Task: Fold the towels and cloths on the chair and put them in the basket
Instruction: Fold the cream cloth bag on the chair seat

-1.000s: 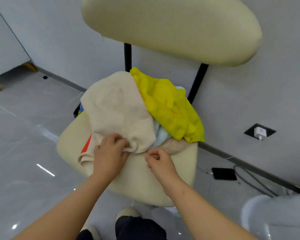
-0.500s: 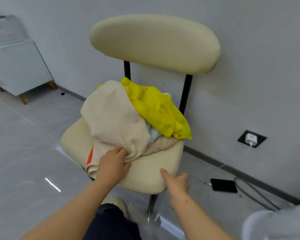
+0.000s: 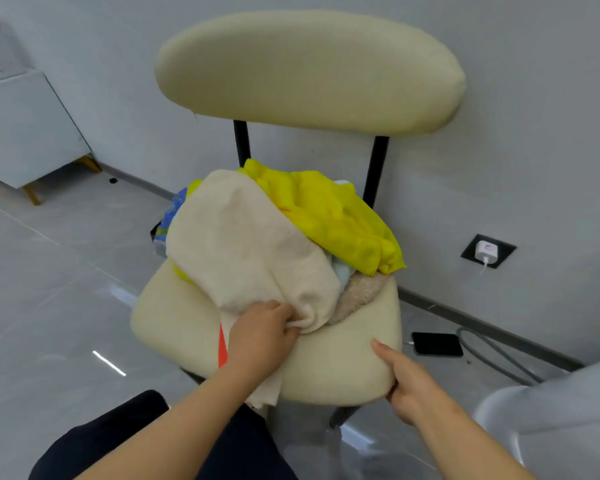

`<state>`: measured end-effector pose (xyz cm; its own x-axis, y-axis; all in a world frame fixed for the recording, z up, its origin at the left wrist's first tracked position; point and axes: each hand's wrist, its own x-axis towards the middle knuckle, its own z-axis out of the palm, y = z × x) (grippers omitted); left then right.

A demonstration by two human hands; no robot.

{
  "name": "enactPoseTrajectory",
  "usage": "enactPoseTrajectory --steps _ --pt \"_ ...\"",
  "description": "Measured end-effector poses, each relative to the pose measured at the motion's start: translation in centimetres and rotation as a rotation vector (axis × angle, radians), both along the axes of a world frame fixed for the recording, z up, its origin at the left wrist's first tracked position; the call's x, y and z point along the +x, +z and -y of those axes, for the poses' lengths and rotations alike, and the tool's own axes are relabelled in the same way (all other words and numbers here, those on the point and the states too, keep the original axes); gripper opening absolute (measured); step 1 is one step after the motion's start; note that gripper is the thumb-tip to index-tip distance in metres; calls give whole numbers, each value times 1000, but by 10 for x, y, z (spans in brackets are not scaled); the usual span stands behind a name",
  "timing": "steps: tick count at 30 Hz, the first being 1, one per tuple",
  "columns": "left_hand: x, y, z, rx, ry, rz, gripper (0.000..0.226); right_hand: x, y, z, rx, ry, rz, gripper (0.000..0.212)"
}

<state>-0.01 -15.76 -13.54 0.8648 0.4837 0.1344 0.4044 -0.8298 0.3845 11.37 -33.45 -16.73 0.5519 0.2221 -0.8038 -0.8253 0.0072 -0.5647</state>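
A pile of cloths lies on the cream chair seat [image 3: 174, 317]. On top is a cream towel [image 3: 243, 244], with a yellow cloth [image 3: 340, 220] behind it to the right. A tan fuzzy cloth [image 3: 359, 294] and a pale blue one peek out underneath, and a blue patterned cloth [image 3: 174, 211] shows at the left. My left hand [image 3: 260, 336] grips the near edge of the cream towel. My right hand [image 3: 409, 382] holds the seat's front right edge, thumb on top and fingers under it. No basket is in view.
The chair's padded backrest [image 3: 309, 67] stands against a grey wall. A phone [image 3: 437, 344] and a grey cable [image 3: 492, 355] lie on the floor to the right, below a wall socket with a charger [image 3: 486, 251]. A white cabinet [image 3: 21, 126] stands at the far left. A white rounded object [image 3: 551, 424] sits at lower right.
My right hand let go of the cloths and moved down to grip the seat's front right edge. My left hand kept its hold on the cream towel. The camera pulled back.
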Motion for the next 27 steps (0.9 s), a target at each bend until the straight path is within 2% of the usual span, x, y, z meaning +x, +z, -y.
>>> enactPoseTrajectory --steps 2,5,8,10,12,14,16,18,20,22,24,26,27 --pt "6 0 13 -46 8 -21 24 2 6 21 2 4 0 10" --pt "14 4 25 -112 21 -35 17 4 3 32 -124 48 105 30" --pt "16 11 26 -203 32 -55 16 5 7 20 -483 216 446 56" --pt "15 18 25 -290 42 -56 17 -3 24 2 -671 317 730 63" --pt "14 25 22 -389 88 -39 20 -16 40 -17 -525 345 1001 56" --pt "11 33 19 -464 133 -1 24 -31 47 -31 -339 439 1171 61" --pt "5 42 15 -474 125 77 19 -38 47 -39 -340 592 1303 68" --pt "-1 59 9 -476 72 153 12 -37 53 -46 -459 711 1382 53" --pt "-8 79 -1 -450 -35 152 16 -32 67 -52 -469 712 1418 36" --pt "-14 96 -13 -373 -122 48 28 -23 80 -59 -318 563 1407 34" --pt "-16 110 -27 -241 -109 -43 33 -15 99 -65 -132 410 1307 7" --pt "-15 125 -37 -197 -30 3 25 -11 113 -71 -18 328 1198 24" --pt "-14 132 -40 -261 6 68 19 -8 118 -73 6 291 1177 26"
